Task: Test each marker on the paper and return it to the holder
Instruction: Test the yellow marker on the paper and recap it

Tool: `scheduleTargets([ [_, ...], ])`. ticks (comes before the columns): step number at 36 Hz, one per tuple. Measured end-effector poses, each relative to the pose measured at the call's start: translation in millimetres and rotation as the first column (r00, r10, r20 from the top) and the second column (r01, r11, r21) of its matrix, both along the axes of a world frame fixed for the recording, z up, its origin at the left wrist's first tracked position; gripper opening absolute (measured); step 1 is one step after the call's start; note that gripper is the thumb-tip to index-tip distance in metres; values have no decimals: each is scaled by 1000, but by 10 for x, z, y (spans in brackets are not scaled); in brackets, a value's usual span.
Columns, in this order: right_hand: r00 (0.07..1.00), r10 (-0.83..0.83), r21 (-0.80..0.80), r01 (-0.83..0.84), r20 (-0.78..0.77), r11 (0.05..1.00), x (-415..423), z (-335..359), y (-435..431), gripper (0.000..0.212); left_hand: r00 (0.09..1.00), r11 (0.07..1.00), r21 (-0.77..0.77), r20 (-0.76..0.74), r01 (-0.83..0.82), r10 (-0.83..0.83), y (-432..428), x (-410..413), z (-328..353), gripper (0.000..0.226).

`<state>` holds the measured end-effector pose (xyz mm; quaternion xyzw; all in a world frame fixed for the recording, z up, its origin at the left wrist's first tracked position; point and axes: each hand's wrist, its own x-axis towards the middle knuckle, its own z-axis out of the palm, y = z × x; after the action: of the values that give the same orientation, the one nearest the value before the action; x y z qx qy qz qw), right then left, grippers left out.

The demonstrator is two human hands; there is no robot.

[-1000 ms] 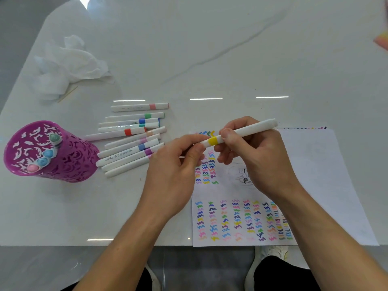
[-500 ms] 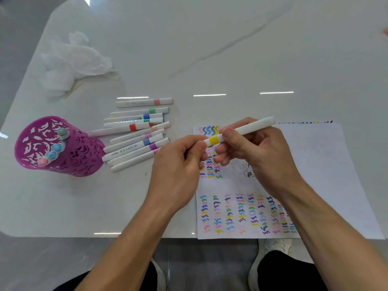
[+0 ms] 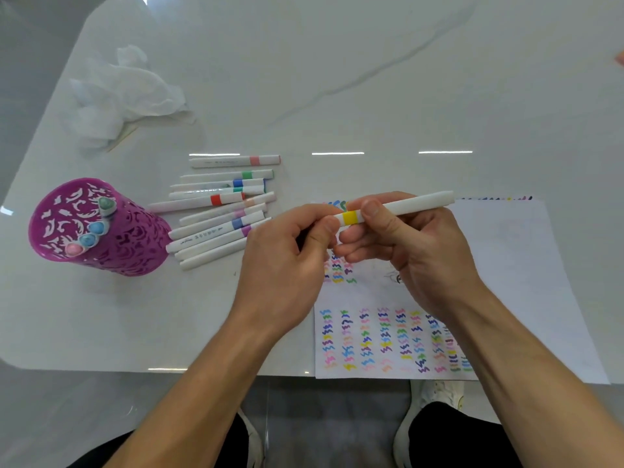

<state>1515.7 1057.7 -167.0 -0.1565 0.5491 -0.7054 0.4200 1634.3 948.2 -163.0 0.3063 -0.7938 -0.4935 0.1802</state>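
Holding the yellow-band marker over the paper, I am gripping its body with my right hand and pinching its cap end with my left hand. It is lying sideways, cap end pointing left. Four markers are standing in the holder (about ten loose markers are waiting beside it).

Yellow marker tip end out of sight within left hand
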Motion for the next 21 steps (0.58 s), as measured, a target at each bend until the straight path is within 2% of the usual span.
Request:
scheduleTargets([
  [5,1000,4,24,-5,18,1000,-37,-13,-10,34,997,998,18,-50,-52,53,-13,-9,67,13],
  [12,990,-111,91,119,-86,989,-108,-82,18,43,933,965,118,-253,-233,256,-172,70,208,11],
  [15,983,-133,100,146,-129,984,-104,-113,7,43,902,953,28,-315,-301,294,-261,138,268,12],
  [17,978,-139,114,158,-156,981,-96,-135,-6,39,890,936,-91,-353,-340,289,-307,178,295,10],
  [21,949,-173,132,213,-264,968,-85,-180,-1,17,879,886,-258,-395,-384,266,-353,263,313,14],
])
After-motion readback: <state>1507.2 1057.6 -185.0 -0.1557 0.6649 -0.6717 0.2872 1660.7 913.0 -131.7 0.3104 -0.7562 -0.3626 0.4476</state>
